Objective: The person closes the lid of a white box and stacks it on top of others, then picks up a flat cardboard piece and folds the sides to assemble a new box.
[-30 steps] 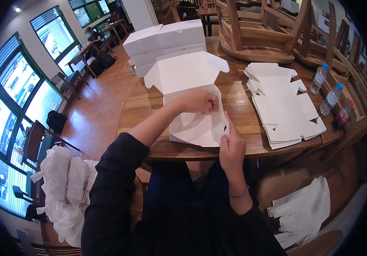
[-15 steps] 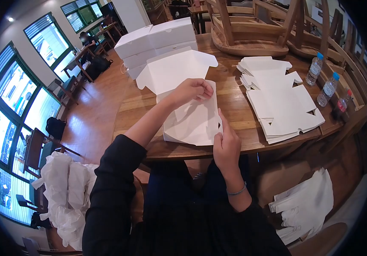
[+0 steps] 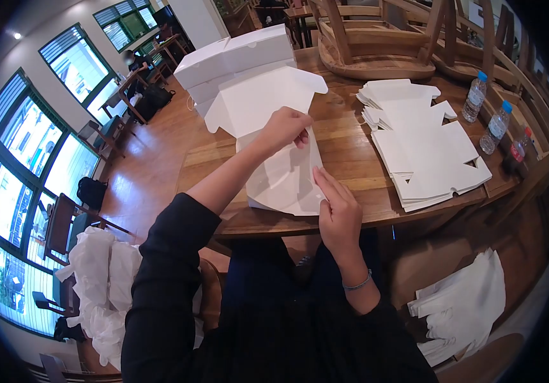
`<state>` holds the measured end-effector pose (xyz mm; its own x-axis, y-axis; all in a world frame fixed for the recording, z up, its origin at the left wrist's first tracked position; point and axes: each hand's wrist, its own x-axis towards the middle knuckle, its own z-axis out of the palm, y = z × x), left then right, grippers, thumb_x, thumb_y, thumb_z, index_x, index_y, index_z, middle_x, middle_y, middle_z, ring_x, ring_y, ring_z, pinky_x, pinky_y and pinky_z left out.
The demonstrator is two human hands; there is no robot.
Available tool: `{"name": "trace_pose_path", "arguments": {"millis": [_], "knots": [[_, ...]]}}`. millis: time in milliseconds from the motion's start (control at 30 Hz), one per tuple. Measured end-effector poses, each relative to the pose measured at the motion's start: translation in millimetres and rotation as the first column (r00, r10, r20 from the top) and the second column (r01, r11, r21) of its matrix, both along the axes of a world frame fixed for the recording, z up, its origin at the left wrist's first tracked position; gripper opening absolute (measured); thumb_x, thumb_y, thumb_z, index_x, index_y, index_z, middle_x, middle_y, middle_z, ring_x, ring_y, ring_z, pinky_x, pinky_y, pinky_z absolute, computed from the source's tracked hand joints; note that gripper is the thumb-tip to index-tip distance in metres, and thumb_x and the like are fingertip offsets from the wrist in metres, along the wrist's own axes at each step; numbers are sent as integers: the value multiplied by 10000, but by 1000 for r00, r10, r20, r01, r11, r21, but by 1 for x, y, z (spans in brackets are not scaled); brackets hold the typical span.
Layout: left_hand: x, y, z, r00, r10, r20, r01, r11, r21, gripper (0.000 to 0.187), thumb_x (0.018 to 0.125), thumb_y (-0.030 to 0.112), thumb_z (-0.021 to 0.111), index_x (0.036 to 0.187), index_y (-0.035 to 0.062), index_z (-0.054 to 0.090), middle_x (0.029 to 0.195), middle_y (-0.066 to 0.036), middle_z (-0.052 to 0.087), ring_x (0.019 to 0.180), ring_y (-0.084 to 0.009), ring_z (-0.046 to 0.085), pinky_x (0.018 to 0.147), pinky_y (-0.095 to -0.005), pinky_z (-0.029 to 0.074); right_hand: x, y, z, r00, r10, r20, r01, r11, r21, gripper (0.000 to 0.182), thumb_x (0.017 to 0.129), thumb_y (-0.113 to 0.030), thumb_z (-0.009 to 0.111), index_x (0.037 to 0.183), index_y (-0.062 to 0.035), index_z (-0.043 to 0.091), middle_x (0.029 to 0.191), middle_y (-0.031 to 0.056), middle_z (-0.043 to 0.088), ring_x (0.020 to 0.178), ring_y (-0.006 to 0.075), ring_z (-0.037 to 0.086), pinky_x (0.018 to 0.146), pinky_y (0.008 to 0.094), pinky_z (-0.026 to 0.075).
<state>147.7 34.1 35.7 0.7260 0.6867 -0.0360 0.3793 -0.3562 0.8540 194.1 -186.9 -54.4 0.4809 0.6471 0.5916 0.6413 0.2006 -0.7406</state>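
A white cardboard box (image 3: 279,175), partly folded, lies on the wooden table in front of me with its lid (image 3: 262,96) raised at the far side. My left hand (image 3: 285,131) reaches across it, fingers curled in a pinch at the far part of its right side wall. Along the same wall, closer to me, is my right hand (image 3: 340,214); its fingers point up the wall and its thumb is by the near right corner. A stack of flat white box blanks (image 3: 431,147) lies to the right.
Finished-looking white boxes (image 3: 239,60) are piled behind the open one. Bottles (image 3: 475,99) stand along the right edge, near upturned wooden chairs (image 3: 376,60). White plastic bags (image 3: 102,274) sit low on the left. More white blanks (image 3: 463,306) rest low on the right.
My left hand has turned and closed its fingers at the right wall. My right hand's fingers have shifted left, bending that wall inward. The view has moved slightly.
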Motion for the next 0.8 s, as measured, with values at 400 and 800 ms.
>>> {"name": "trace_pose_path", "arguments": {"millis": [400, 800], "knots": [[12, 20, -2, 959, 208, 194, -10, 707, -707, 239, 948, 203, 619, 733, 149, 530, 652, 37, 574, 517, -53, 458, 481, -230, 355, 1, 0, -4, 999, 5, 35, -5, 1000, -7, 540, 841, 53, 551, 1347, -73, 691, 1352, 192, 672, 1204, 368, 653, 1018, 448, 523], [13, 27, -1, 947, 208, 243, 43, 672, -739, 263, 974, 223, 623, 732, 178, 532, 655, 83, 557, 509, -44, 429, 505, -218, 361, 3, -3, -7, 999, 22, 44, -23, 999, 27, 505, 832, 88, 552, 1277, -69, 731, 1293, 192, 703, 1178, 365, 672, 996, 439, 544]]}}
